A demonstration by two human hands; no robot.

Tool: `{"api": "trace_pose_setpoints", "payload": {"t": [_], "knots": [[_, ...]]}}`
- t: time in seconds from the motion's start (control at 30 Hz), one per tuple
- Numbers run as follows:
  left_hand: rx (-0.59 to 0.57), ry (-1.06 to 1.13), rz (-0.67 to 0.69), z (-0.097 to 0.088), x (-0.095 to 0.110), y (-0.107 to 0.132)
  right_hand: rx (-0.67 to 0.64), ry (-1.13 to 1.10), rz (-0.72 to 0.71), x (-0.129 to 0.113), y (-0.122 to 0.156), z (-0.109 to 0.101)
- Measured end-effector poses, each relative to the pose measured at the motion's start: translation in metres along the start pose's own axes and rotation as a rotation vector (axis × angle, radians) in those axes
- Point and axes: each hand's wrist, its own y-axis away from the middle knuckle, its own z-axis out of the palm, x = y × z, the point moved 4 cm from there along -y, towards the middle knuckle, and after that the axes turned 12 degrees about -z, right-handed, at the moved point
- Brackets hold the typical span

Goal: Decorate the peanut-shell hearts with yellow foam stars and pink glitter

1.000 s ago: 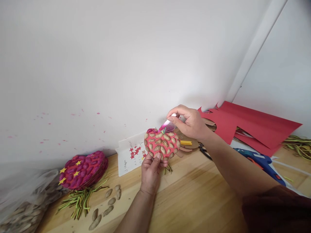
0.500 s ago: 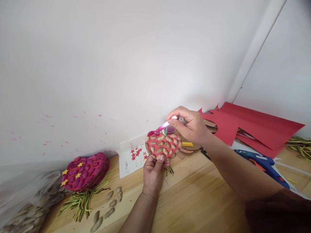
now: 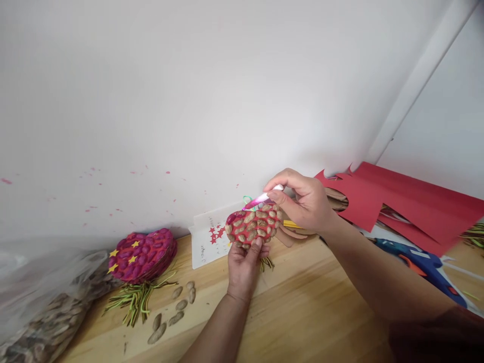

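– Fingers on the left hand: how do they sit?
– Closed on the lower edge of the heart. The thumb lies on its front and the other fingers go behind it, so it is pinched and held up off the table, tilted back a little toward the wall.
– And the right hand?
– Its fingertips are pressed together around a brush, thumb under, forefinger over. The hand sits just right of the heart, above its upper right edge.
– Where does the brush meet the heart?
– The pink tip points left and down and reaches the top rim, near the middle. I cannot tell whether it touches.
– What covers the heart?
– Bare peanut shells on red. The top left corner shows pink paint.
– What lies around?
– On the left of the table, a stack of painted hearts with yellow stars rests on green strips. Loose peanuts lie in front of it, and a clear bag of peanuts is at the far left. Behind the held heart, a white sheet with red stars leans on the wall. To the right are red paper and a blue glue gun.
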Motion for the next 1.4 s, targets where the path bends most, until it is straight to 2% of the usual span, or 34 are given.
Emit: {"api": "trace_pose_setpoints", "payload": {"t": [0.17,0.37,0.6,0.97,1.27,1.4], "knots": [[0.022,0.027,0.027,-0.004,0.0,-0.002,0.064,0.016,-0.082,-0.01,0.0,0.001],[0.053,0.007,0.056,-0.006,0.0,-0.006,0.044,0.079,-0.261,-0.025,-0.001,0.011],[0.041,0.016,0.075,-0.004,0.002,-0.007,0.06,0.179,-0.184,-0.028,0.013,0.017],[-0.009,-0.015,0.049,-0.005,0.0,-0.006,0.052,0.234,-0.226,-0.048,0.026,0.013],[-0.027,-0.024,0.056,-0.003,0.0,-0.006,0.106,0.333,-0.216,-0.05,0.042,0.004],[-0.032,-0.049,0.06,-0.003,-0.002,-0.006,0.088,0.323,-0.211,-0.05,0.046,0.001]]}}
